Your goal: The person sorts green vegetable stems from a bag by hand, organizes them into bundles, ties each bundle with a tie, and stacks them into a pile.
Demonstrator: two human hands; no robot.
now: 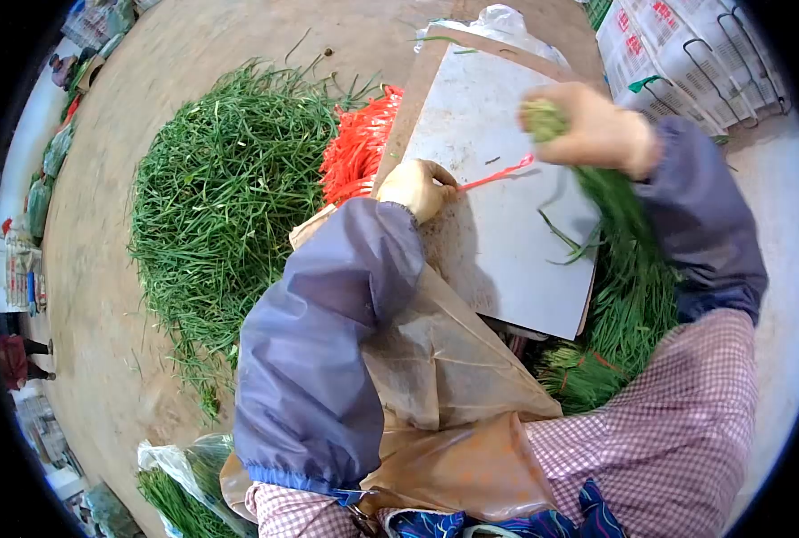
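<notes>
A red tie (pixel 498 176) stretches over the white board (pixel 525 260) between my two hands. My left hand (pixel 417 190), fingers pinched together, grips one end of it at the board's left edge. Above the board's right side my right hand (pixel 587 130) is closed round a bundle of green stalks (pixel 619 211); the pale stalk ends stick out past the fingers and the leaves hang down to the right. Many red ties (pixel 359 148) lie along the board's left edge, beside my left hand.
A large heap of green stalks (pixel 229 188) covers the floor at left. More bundles (pixel 587 372) lie beside my lap, below the board. White crates (pixel 686 63) stand at upper right. A plastic bag (pixel 193 475) of greens is at lower left. A person (pixel 18 359) is at far left.
</notes>
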